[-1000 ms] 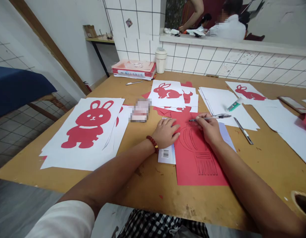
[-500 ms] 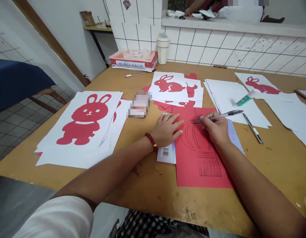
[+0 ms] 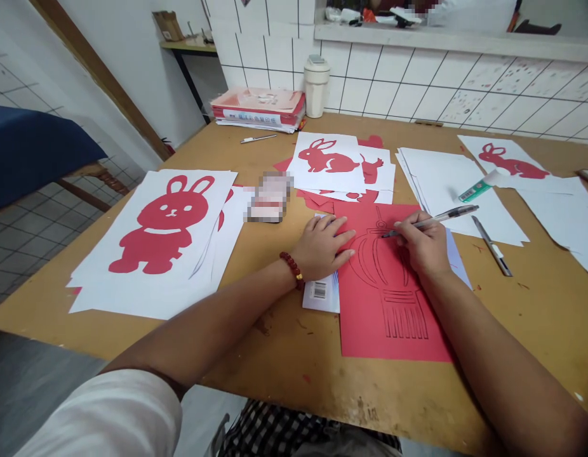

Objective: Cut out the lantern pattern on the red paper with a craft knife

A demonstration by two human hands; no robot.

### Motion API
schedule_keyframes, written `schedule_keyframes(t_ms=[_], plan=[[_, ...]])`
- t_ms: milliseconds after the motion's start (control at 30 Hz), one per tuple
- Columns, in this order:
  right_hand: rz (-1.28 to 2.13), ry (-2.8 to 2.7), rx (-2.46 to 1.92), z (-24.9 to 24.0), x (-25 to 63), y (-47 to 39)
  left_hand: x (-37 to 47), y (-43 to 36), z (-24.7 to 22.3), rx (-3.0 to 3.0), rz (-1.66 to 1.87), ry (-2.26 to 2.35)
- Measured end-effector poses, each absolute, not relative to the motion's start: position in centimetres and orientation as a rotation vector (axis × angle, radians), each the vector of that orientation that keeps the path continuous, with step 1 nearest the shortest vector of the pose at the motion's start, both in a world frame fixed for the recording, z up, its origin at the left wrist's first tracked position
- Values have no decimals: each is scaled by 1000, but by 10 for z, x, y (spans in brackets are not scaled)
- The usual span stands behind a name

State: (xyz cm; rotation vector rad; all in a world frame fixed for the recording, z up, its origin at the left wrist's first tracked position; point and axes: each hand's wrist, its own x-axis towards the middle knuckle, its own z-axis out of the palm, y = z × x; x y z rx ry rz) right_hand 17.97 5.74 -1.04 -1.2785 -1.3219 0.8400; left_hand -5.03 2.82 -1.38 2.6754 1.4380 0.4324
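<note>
A sheet of red paper (image 3: 360, 317) lies before me, bearing a dark line drawing of a lantern with a fringe. My right hand (image 3: 425, 244) is closed around a pen (image 3: 449, 216), its tip at the upper part of the lantern. Flat on the sheet's left edge rests my left hand (image 3: 325, 247), fingers spread and holding nothing. Beneath the red paper, a pale booklet with a barcode (image 3: 320, 292) sticks out on the left. A craft knife (image 3: 491, 246) lies on the table to the right of my right hand.
White sheets with red paper rabbits lie at the left (image 3: 163, 222), centre back (image 3: 327, 162) and far right. A green-and-white tube (image 3: 479, 187) rests on white paper (image 3: 441, 184). At the back stand a paper stack (image 3: 258, 111) and a white cup (image 3: 316, 86). A blurred-out item (image 3: 269, 197) lies mid-table.
The pen tip has shifted slightly right along the lantern's upper part with my right hand. My left hand stays on the paper; the camera view has tilted a little.
</note>
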Motion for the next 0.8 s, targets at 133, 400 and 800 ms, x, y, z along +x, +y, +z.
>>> schedule_keyframes(t_ms=[133, 400, 800], plan=[[814, -1412, -1296, -11, 181, 58, -50, 29, -14, 2668, 454, 1426], [779, -1461, -1339, -14, 183, 60, -50, 29, -15, 2675, 439, 1427], [788, -1464, -1345, -12, 181, 59, -50, 30, -18, 2697, 492, 1421]])
